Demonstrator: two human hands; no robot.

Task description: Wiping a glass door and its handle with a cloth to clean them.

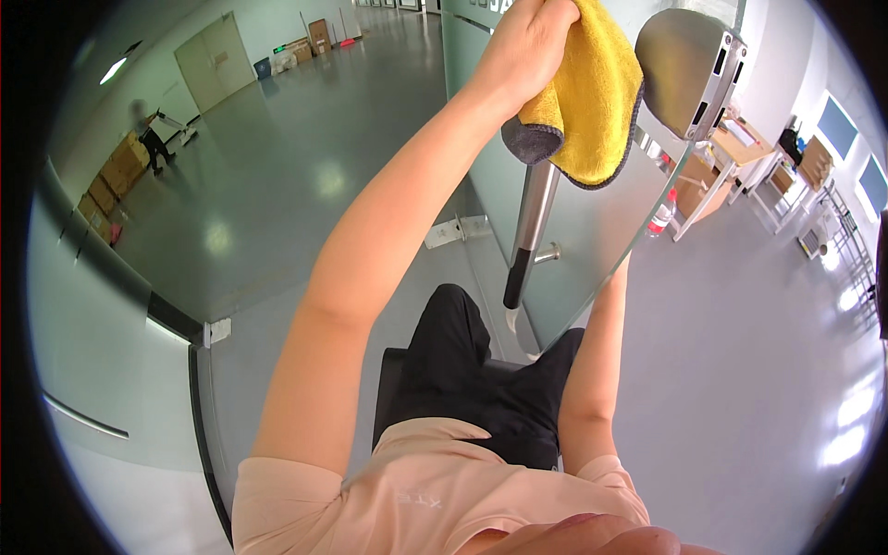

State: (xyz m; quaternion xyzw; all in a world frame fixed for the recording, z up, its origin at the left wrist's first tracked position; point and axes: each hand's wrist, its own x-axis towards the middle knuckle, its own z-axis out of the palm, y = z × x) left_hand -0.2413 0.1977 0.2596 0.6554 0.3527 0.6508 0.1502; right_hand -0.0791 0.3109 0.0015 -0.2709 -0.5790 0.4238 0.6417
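My left hand (529,54) is closed on a yellow cloth (599,92) with a dark grey underside and edging. The cloth hangs over the upper part of a long metal door handle (538,203), whose dark lower end shows below it. This handle stands on a glass door (578,245), seen nearly edge-on. A rounded metal lock case (686,69) sits at the door's edge, right of the cloth. My right forearm (597,365) reaches up along the far side of the glass; its hand is hidden, so its fingers cannot be made out.
Another glass panel with a handle (88,416) stands at the left. A person (153,139) with a wheeled thing is far off near cardboard boxes (116,176). On the right are a wooden table (740,143), a bottle (662,215) on the floor and a chair (814,166).
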